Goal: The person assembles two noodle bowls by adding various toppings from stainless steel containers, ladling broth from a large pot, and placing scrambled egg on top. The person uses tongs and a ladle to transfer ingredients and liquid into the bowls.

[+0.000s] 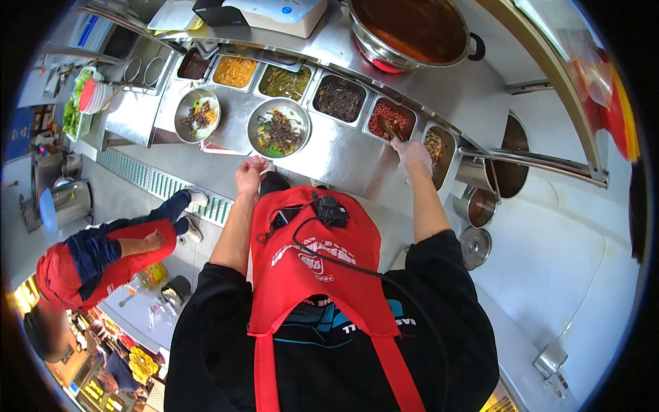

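Note:
At the near edge of the steel counter, my left hand (251,174) has its fingers curled at the near rim of a round metal bowl (307,139). The bowl holds white noodles, dark shreds and greens. My right hand (414,158), in a clear plastic glove, grips metal tongs (390,130). Their tips reach into a tray of red peanuts (382,115). A second metal bowl (179,121) with similar food stands further left.
Trays of dark topping (339,101), chopped greens (284,83) and orange shreds (235,71) line the counter. A large pot (412,31) of red-brown liquid stands on the shelf above. A metal rail (528,162) crosses at right. A person in a red apron (141,257) stands at left.

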Demonstrator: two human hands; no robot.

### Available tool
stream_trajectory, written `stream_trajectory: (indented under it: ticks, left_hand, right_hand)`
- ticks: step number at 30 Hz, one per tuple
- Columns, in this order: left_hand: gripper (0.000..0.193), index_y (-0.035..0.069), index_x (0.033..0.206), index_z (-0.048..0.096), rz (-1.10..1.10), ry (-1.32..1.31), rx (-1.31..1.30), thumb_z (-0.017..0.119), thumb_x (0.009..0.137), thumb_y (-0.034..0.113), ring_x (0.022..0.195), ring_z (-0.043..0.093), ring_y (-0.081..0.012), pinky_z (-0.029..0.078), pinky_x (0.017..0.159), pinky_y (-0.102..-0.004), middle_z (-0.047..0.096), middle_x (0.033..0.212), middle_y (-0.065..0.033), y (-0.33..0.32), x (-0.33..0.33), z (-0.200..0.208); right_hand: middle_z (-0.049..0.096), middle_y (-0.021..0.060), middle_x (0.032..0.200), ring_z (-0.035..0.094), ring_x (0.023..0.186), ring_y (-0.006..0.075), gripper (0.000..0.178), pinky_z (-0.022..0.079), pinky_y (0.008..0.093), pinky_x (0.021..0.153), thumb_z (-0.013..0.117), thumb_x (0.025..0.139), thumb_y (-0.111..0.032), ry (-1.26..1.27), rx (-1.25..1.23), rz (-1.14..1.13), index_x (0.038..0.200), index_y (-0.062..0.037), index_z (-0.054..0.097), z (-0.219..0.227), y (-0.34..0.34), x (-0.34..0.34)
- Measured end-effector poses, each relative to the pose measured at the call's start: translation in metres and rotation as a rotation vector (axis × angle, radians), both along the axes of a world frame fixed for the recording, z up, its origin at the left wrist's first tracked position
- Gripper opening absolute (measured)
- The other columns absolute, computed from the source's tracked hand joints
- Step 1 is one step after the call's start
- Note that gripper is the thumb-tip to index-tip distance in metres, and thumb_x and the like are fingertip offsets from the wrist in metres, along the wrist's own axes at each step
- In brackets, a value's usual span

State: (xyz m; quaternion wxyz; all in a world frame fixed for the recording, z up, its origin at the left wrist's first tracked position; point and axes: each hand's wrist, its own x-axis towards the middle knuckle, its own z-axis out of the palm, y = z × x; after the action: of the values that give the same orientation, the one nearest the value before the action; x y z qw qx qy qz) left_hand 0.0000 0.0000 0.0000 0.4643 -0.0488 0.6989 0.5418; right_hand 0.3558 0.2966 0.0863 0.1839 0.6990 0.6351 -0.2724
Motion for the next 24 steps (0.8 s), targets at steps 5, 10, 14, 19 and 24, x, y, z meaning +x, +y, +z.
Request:
stream_trajectory:
  ticks: [5, 10, 14, 19, 24]
  left_hand:
    - [0.013, 0.010, 0.113, 0.051, 0.035, -0.036, 0.061, 0.056, 0.102, 0.007, 0.116, 0.069, -0.0236, 0.049, 0.103, -0.0461, 0.073, 0.111, -0.0099, 0.004, 0.036, 0.021]
    - [0.024, 0.006, 0.130, 0.050, 0.013, -0.145, 0.114, 0.052, 0.106, 0.006, 0.117, 0.069, -0.0250, 0.051, 0.102, -0.0382, 0.071, 0.118, -0.0122, 0.013, 0.060, 0.042]
    - [0.025, 0.006, 0.130, 0.051, -0.056, -0.203, 0.099, 0.054, 0.105, 0.007, 0.112, 0.070, -0.0194, 0.052, 0.092, -0.0295, 0.073, 0.113, -0.0101, 0.025, 0.073, 0.048]
    - [0.025, 0.006, 0.127, 0.055, -0.123, -0.271, 0.063, 0.061, 0.103, 0.007, 0.104, 0.072, -0.0151, 0.054, 0.086, -0.0263, 0.076, 0.107, -0.0075, 0.037, 0.096, 0.041]
    - [0.019, 0.004, 0.122, 0.059, -0.182, -0.249, 0.053, 0.056, 0.104, 0.006, 0.101, 0.073, -0.0158, 0.055, 0.086, -0.0265, 0.075, 0.108, -0.0077, 0.046, 0.111, 0.027]
  right_hand:
    - [0.072, 0.0199, 0.127, 0.067, 0.121, 0.0381, 0.058, 0.052, 0.0460, 0.101, 0.063, 0.094, -0.062, 0.254, -0.105, -0.157, 0.114, -0.0089, 0.078, -0.043, 0.008, 0.009]
    - [0.060, 0.0035, 0.076, 0.055, 0.071, 0.0178, 0.061, 0.044, 0.0362, 0.066, 0.069, 0.095, -0.060, 0.554, -0.194, -0.417, 0.102, -0.0007, 0.078, -0.051, -0.005, 0.044]
    - [0.052, -0.0020, 0.069, 0.044, 0.061, 0.0121, 0.058, 0.037, 0.0326, 0.057, 0.073, 0.093, -0.059, 0.661, -0.142, -0.470, 0.098, -0.0009, 0.078, -0.034, -0.011, 0.057]
    - [0.047, -0.0033, 0.066, 0.042, 0.058, 0.0094, 0.051, 0.032, 0.0289, 0.052, 0.075, 0.093, -0.055, 0.704, -0.075, -0.421, 0.095, -0.0034, 0.076, 0.004, -0.027, 0.056]
    - [0.066, 0.0065, 0.076, 0.058, 0.069, 0.0180, 0.054, 0.048, 0.0371, 0.066, 0.075, 0.092, -0.052, 0.650, -0.013, 0.001, 0.108, -0.0013, 0.078, 0.043, -0.052, 0.035]
